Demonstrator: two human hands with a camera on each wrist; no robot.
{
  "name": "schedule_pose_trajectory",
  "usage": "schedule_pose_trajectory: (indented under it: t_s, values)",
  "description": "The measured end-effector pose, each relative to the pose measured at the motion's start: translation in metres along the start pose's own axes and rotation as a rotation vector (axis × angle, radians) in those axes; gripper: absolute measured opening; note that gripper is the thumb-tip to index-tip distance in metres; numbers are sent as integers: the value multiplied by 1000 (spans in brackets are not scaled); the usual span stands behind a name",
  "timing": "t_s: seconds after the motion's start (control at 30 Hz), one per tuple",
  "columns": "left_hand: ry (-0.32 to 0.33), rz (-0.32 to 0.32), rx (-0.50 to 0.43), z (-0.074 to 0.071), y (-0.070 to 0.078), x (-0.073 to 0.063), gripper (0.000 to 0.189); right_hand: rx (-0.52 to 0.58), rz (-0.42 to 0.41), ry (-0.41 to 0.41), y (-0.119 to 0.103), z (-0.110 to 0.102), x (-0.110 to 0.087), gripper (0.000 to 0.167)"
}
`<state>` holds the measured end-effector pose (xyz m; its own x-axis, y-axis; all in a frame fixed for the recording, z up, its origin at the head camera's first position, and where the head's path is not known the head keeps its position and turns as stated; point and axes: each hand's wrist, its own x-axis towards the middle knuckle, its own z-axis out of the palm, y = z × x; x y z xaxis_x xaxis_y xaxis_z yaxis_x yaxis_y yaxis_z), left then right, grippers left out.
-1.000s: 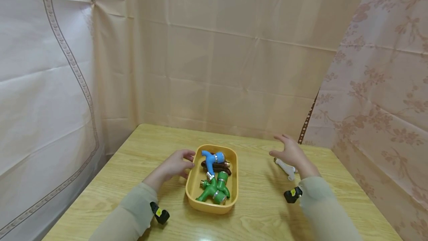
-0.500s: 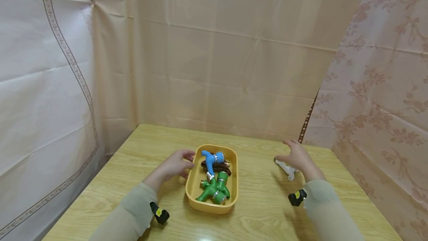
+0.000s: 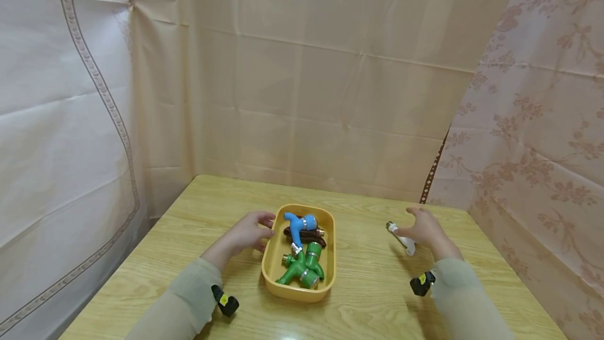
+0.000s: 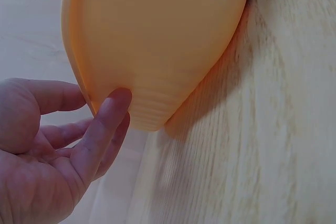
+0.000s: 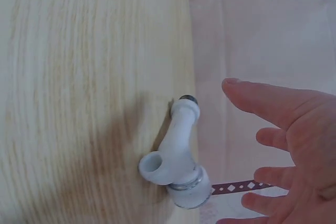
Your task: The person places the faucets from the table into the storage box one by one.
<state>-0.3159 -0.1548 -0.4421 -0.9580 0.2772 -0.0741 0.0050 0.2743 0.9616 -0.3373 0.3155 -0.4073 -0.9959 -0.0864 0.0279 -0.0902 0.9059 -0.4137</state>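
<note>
Left hand [image 3: 249, 232]: resting at the left long wall of the yellow oval plastic tray [image 3: 272, 264], forearm in a beige sleeve running back toward the near bench edge. The left wrist view shows the thumb tip against the tray's outer wall and the fingers loosely curled just beside it; grip relaxed, closed round nothing.

Right hand [image 3: 427, 229]: lowered over the white plastic tap fitting [image 3: 402, 237], palm down, wrist angled inward. The right wrist view shows the fingers [image 5: 262, 103] straight and spread, with a gap to the fitting; grip spread, holding nothing.

White plastic tap fitting: lying on its side on the pale wood-grain bench [image 3: 368, 287], well to the right of the tray, its metal-threaded end pointing away from the person.

Tray contents: 1 blue plastic tap [image 3: 298, 225], 1 dark brown fitting [image 3: 309, 236], green plastic taps [image 3: 302, 266] with metal collars, lying heaped together.

1 small black-and-yellow wrist device [image 3: 225, 300] under each sleeve.
</note>
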Motion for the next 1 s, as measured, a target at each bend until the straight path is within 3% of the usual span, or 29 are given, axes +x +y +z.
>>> schedule_pose_trajectory:
  t_s: [0.27,1.0]
  values:
    - [-3,-4,1,0,0,0,52,-22,11,-5,5,6,-1,87]
    - [-2,-7,3,-1,1,-1,53,43,22,-8,23,23,1,84]
